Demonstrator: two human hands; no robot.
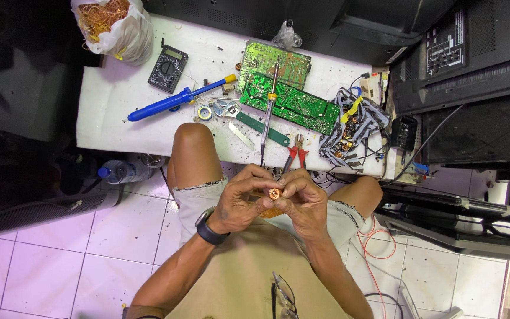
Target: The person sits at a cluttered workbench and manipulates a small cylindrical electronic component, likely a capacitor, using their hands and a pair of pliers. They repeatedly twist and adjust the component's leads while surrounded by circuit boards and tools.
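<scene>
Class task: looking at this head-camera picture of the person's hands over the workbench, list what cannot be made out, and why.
- Copper coil, head view: mostly wrapped by left hand and right hand.
- Multimeter display: too small.
- Glasses: cut by bottom edge.
- Plastic bottle: partly shadowed under the table.

Mostly covered: the copper coil in the fingers

Both hands' fingers (249,183) wrap the small copper-wound coil (274,193), so only its round end shows. The eyeglasses (283,295) on the shirt are cut by the bottom edge; the plastic bag of copper wire (116,26) by the top.
</scene>
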